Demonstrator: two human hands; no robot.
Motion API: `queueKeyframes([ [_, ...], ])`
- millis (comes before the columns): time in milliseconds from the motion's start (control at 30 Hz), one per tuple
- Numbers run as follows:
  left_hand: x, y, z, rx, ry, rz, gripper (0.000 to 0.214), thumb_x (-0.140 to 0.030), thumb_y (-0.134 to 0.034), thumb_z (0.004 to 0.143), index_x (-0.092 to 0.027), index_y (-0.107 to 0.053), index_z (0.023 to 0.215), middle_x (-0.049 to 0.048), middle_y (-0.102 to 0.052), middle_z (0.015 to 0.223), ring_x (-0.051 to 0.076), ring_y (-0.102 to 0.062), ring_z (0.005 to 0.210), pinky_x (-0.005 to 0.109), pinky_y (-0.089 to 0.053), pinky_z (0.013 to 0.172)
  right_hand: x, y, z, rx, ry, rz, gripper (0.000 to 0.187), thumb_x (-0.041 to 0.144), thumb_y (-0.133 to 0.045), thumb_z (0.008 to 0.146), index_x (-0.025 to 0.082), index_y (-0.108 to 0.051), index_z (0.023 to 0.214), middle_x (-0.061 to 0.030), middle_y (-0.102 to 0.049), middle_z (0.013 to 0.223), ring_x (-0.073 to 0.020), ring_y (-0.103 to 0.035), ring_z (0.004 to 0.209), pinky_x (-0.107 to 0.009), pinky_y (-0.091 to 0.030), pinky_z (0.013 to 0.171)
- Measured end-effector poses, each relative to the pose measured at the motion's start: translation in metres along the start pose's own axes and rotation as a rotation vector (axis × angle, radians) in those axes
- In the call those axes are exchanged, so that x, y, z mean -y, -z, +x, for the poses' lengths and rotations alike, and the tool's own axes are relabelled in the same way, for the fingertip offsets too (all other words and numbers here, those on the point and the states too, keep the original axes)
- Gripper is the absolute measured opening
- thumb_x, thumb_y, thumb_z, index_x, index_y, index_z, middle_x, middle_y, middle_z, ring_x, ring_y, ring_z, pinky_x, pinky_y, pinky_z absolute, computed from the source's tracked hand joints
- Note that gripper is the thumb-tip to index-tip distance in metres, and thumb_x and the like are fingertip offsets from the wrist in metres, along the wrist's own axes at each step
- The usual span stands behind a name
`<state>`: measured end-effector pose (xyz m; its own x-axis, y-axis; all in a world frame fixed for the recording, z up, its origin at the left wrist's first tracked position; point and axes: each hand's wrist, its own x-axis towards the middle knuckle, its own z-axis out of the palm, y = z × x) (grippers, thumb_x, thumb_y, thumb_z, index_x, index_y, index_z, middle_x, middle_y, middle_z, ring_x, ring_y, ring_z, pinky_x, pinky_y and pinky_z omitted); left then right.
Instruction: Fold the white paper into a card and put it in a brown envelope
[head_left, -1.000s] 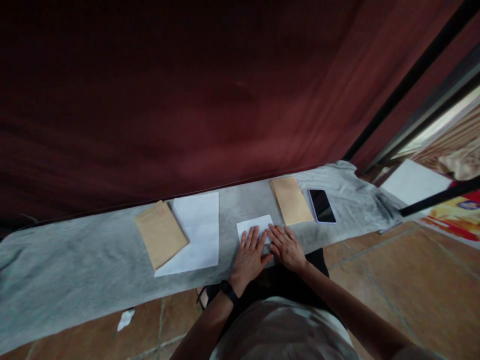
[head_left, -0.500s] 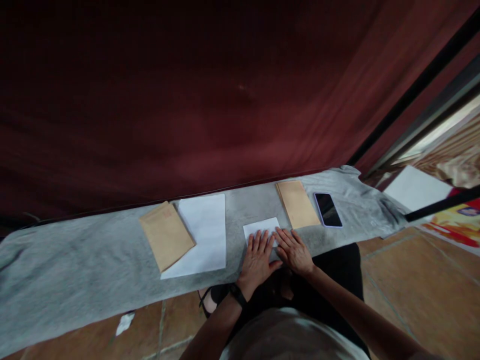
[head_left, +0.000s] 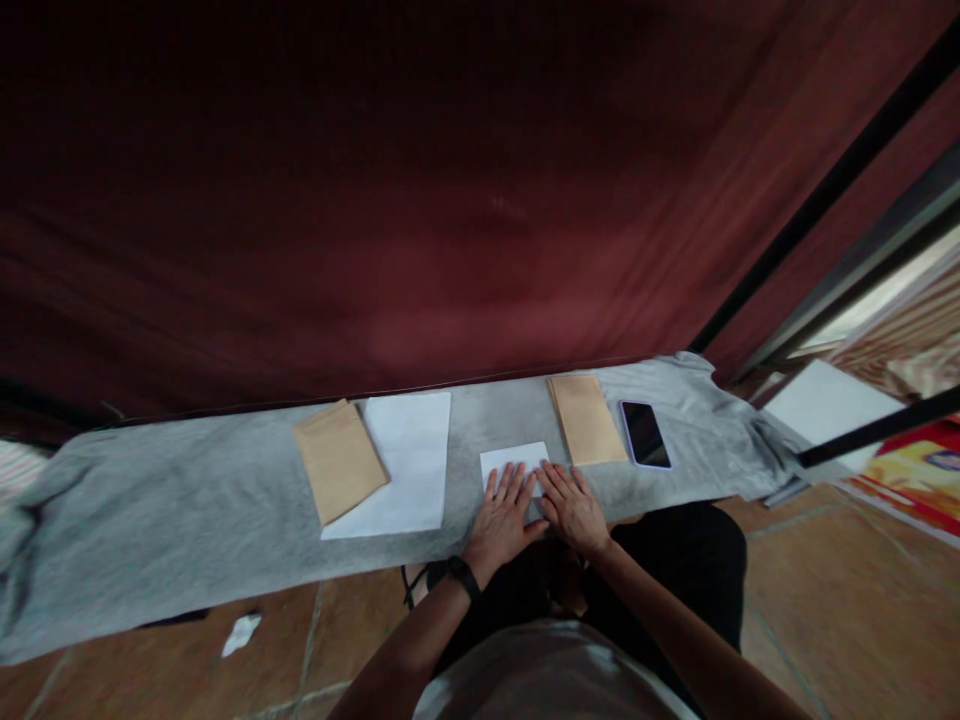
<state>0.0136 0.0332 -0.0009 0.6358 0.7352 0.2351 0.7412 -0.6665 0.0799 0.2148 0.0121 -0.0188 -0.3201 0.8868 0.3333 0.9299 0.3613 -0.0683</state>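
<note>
A small white sheet of paper [head_left: 514, 458], which looks folded, lies on the grey cloth near the front edge. My left hand [head_left: 504, 522] presses flat on its lower left part, fingers spread and a dark band on the wrist. Over its right edge rests my right hand [head_left: 576, 510], fingers stretched out. Both hands cover the paper's near side. To the left are larger white sheets [head_left: 412, 450], partly under a stack of brown envelopes [head_left: 339, 460]. More brown envelopes [head_left: 589, 420] lie just beyond my right hand.
A phone [head_left: 645, 434] in a light purple case lies right of the envelopes. Grey cloth [head_left: 187, 500] covers the long narrow surface, with a dark red curtain [head_left: 375, 250] behind it. A white scrap [head_left: 241, 634] is on the tiled floor. A dark bar [head_left: 877, 440] stands at the right.
The camera view has shifted slightly. Both hands stay flat on the small paper, with little movement; the envelopes, sheets and phone lie as before.
</note>
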Motion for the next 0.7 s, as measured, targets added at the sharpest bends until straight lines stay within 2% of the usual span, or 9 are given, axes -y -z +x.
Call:
queueKeyframes([
  [267, -0.002, -0.004, 0.000, 0.008, 0.018, 0.022, 0.079, -0.068, -0.040, 0.098, -0.018, -0.032, 0.159, 0.0156, -0.027, 0.168, 0.031, -0.021, 0.156, 0.056, -0.020, 0.126, -0.003, -0.001, -0.002, -0.004, 0.017, 0.014, 0.052, 0.034, -0.042, 0.106, 0.022, -0.039, 0.157, -0.0073, -0.045, 0.159, -0.0244, -0.044, 0.145, -0.048, -0.029, 0.122],
  [400, -0.002, -0.003, 0.000, 0.018, 0.019, 0.012, 0.077, -0.066, -0.039, 0.099, -0.017, -0.034, 0.158, 0.0159, -0.030, 0.166, 0.030, -0.024, 0.156, 0.055, -0.020, 0.125, -0.003, 0.000, -0.006, -0.024, 0.025, 0.021, 0.050, 0.033, -0.040, 0.107, 0.021, -0.043, 0.155, -0.0076, -0.047, 0.158, -0.0245, -0.043, 0.146, -0.049, -0.029, 0.122],
  [500, -0.002, 0.000, -0.001, 0.030, 0.026, -0.012, 0.068, -0.056, -0.034, 0.103, -0.014, -0.035, 0.157, 0.0148, -0.033, 0.165, 0.027, -0.026, 0.155, 0.054, -0.021, 0.126, -0.002, -0.001, -0.010, -0.036, 0.067, 0.035, 0.049, 0.032, -0.039, 0.107, 0.019, -0.044, 0.154, -0.0083, -0.048, 0.157, -0.0245, -0.044, 0.145, -0.049, -0.028, 0.123],
  [600, -0.004, 0.002, 0.000, 0.045, 0.062, -0.039, 0.059, -0.042, -0.030, 0.106, -0.012, -0.036, 0.156, 0.0133, -0.036, 0.164, 0.023, -0.028, 0.154, 0.050, -0.023, 0.126, -0.001, -0.001, -0.015, -0.029, 0.094, 0.052, 0.051, 0.030, -0.040, 0.107, 0.019, -0.039, 0.157, -0.0090, -0.050, 0.155, -0.0237, -0.047, 0.144, -0.049, -0.030, 0.123],
  [700, -0.007, -0.001, 0.007, 0.051, 0.115, -0.056, 0.055, -0.036, -0.031, 0.106, -0.013, -0.040, 0.154, 0.0118, -0.040, 0.162, 0.022, -0.032, 0.153, 0.049, -0.025, 0.125, -0.002, -0.001, -0.017, -0.020, 0.099, 0.066, 0.053, 0.028, -0.038, 0.107, 0.019, -0.034, 0.159, -0.0091, -0.050, 0.155, -0.0236, -0.048, 0.143, -0.049, -0.031, 0.123],
])
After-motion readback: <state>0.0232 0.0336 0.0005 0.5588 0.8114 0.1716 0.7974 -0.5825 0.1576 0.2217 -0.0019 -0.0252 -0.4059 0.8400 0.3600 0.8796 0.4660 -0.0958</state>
